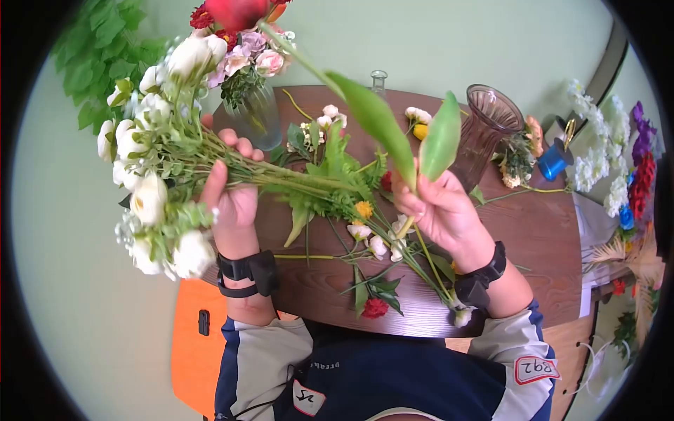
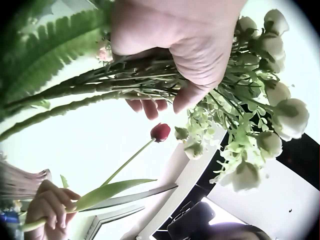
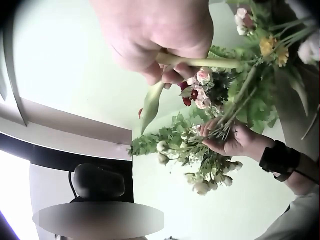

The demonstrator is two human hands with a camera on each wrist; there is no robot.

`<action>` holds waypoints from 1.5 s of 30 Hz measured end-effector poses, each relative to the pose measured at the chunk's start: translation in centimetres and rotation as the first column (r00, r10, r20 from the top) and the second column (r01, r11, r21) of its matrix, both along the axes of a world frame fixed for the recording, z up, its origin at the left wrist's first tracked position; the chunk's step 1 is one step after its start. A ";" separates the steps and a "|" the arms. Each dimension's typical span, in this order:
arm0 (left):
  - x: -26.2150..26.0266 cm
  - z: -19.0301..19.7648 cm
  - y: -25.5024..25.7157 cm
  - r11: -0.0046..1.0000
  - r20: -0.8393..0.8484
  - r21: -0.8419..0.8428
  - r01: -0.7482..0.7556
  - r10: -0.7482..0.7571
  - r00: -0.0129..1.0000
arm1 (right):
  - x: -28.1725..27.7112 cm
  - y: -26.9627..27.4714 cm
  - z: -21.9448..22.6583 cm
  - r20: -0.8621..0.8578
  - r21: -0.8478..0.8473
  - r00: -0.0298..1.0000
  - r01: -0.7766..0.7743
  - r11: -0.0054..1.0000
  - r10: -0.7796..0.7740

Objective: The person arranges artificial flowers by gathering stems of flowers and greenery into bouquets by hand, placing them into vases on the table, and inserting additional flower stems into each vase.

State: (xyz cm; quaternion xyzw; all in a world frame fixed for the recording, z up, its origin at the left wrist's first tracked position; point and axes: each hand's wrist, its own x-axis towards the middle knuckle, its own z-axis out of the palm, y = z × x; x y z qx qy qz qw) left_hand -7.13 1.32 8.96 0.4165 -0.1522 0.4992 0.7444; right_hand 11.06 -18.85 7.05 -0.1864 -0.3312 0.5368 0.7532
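Note:
My left hand (image 1: 232,189) grips the stems of a bunch of white flowers (image 1: 151,175) with green fern, held out to the left above the table's edge. The left wrist view shows the same left hand (image 2: 175,45) wrapped round the stems, white blooms (image 2: 272,110) to its right. My right hand (image 1: 439,207) holds a red tulip (image 1: 235,10) by its long stem, with two broad green leaves (image 1: 421,137) rising from the hand. The tulip's head (image 2: 160,132) points toward the bunch. In the right wrist view the right hand (image 3: 160,35) curls round the pale tulip stem (image 3: 200,62).
A dark wooden table (image 1: 540,238) carries loose flowers and stems (image 1: 372,245), a purple ribbed glass vase (image 1: 484,130), a clear vase with pink and white flowers (image 1: 256,112) and a small clear bottle (image 1: 379,81). More flowers (image 1: 618,161) lie at the right. An orange seat (image 1: 193,344) shows below.

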 end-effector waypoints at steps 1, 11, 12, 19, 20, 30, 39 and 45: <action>-0.3 -0.2 0.5 1.000 0.000 -0.004 -0.004 0.004 1.000 | -0.1 0.3 -0.5 -0.010 -0.016 0.999 -0.037 0.999 0.037; 1.8 -1.7 -2.0 0.969 -0.046 0.117 0.216 -0.212 0.976 | -1.3 0.0 0.5 0.199 0.038 0.944 0.262 0.964 -0.265; 2.7 -1.6 -3.4 0.974 -0.201 0.078 0.214 -0.194 0.960 | -1.3 0.0 0.5 0.212 0.061 0.938 0.265 0.962 -0.272; 2.0 -4.3 -5.9 0.970 -0.526 0.091 0.226 -0.145 0.838 | -3.9 0.2 -0.7 0.395 0.153 0.821 0.385 0.910 -0.414; 1.7 -4.6 -5.7 0.969 -0.556 0.103 0.225 -0.131 0.821 | -4.4 -0.2 -0.7 0.407 0.121 0.820 0.388 0.914 -0.402; 2.0 -6.8 -3.4 0.950 -0.798 0.215 0.227 0.037 0.602 | -2.7 0.4 -2.9 0.754 0.231 0.369 0.625 0.746 -0.543; 2.6 -7.4 -0.6 0.910 -0.903 0.353 0.220 0.270 0.334 | -3.1 0.8 -2.3 0.459 0.019 0.520 0.805 0.593 -0.720; 4.4 -3.6 -3.8 0.973 -0.644 0.016 0.231 -0.166 0.747 | -2.1 -0.4 -0.6 0.495 0.181 0.445 0.788 0.589 -0.747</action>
